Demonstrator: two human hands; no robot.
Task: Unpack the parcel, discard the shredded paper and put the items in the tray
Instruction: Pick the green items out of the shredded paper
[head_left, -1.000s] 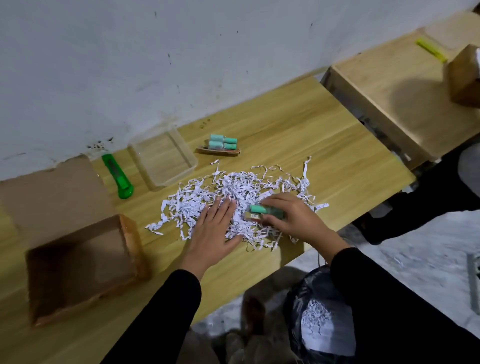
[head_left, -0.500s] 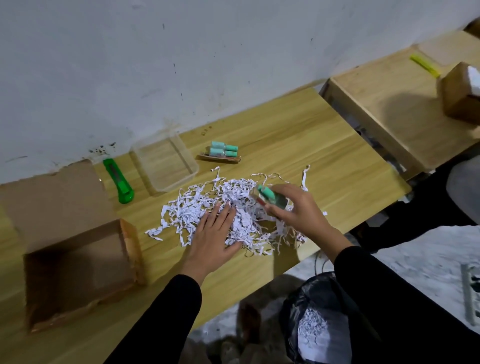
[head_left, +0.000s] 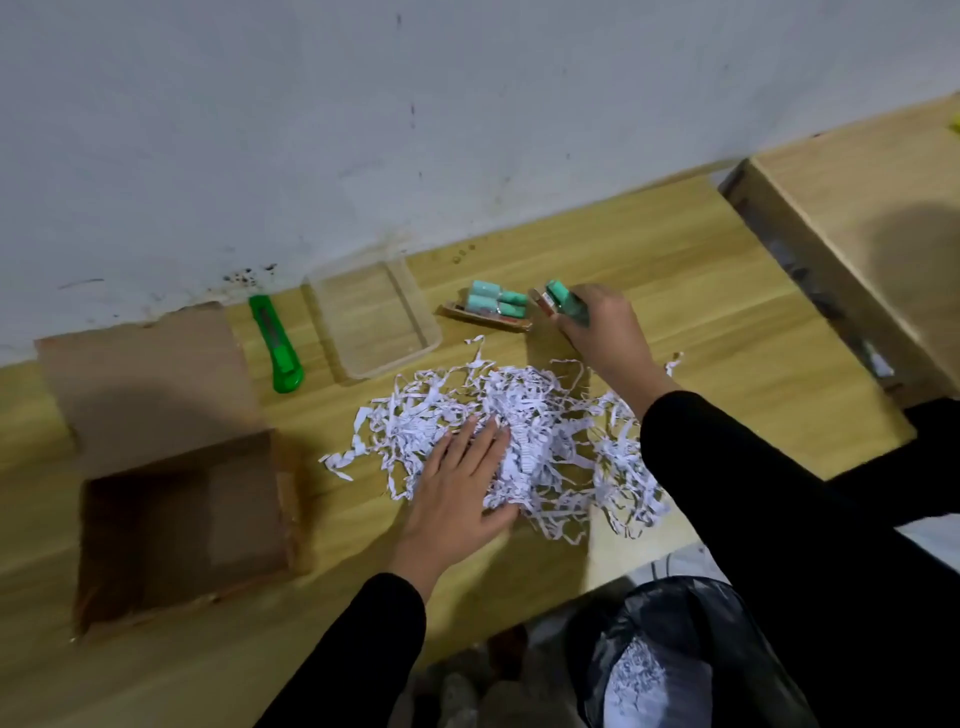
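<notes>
A pile of white shredded paper (head_left: 540, 415) is spread over the middle of the wooden table (head_left: 701, 291). My left hand (head_left: 457, 488) lies flat on the pile's near left part, fingers apart. My right hand (head_left: 602, 332) is beyond the pile, shut on a small green-capped pack (head_left: 558, 299), held just right of a similar green pack (head_left: 491, 304) lying on the table. The clear plastic tray (head_left: 415, 312) stands left of that pack with nothing visible in it. The open brown cardboard parcel (head_left: 182, 519) lies at the left, its flap (head_left: 145, 374) folded back.
A green utility knife (head_left: 275, 343) lies between the box flap and the tray. A black bin bag (head_left: 670, 660) holding shredded paper sits below the table's near edge. A second wooden table (head_left: 857, 218) adjoins at the right. The white wall runs along the back.
My right hand has lifted the green-capped pack out of the shredded paper and carried it away from me, over to the pack lying by the tray. My left hand stays on the paper.
</notes>
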